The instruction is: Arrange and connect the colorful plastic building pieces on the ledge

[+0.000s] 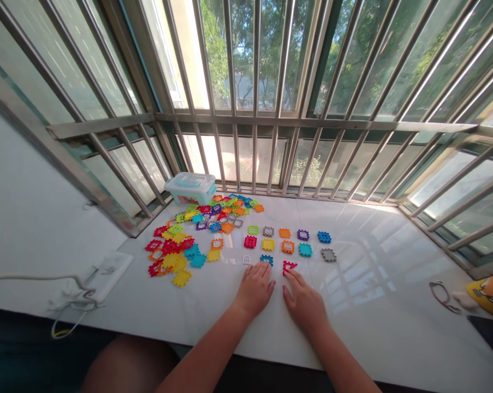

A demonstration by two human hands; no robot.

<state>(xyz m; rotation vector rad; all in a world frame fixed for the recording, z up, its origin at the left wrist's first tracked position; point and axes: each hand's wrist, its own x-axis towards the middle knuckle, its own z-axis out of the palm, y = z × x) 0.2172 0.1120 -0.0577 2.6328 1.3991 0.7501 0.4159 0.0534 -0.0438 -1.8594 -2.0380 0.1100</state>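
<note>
My left hand (254, 286) lies palm down on the white tabletop, its fingers stretched out and their tips on the near edge of a blue square building tile (266, 258). Just left of those fingers is a white tile (247, 260). My right hand (306, 301) rests with extended fingers touching a red tile (289, 266), the thumb held apart. Beyond both hands, notched tiles are laid out in spaced rows, among them a red one (250, 242), a yellow one (268, 244), an orange one (287, 246), a teal one (306, 250) and a grey one (328, 255).
A loose pile of colourful tiles (174, 245) spreads over the left side. Behind it stands a lidded plastic box (192, 188) by the barred window. A power strip with cables (113, 275) lies far left; eyeglasses (445, 297) and a dark flat object (489, 334) are at right.
</note>
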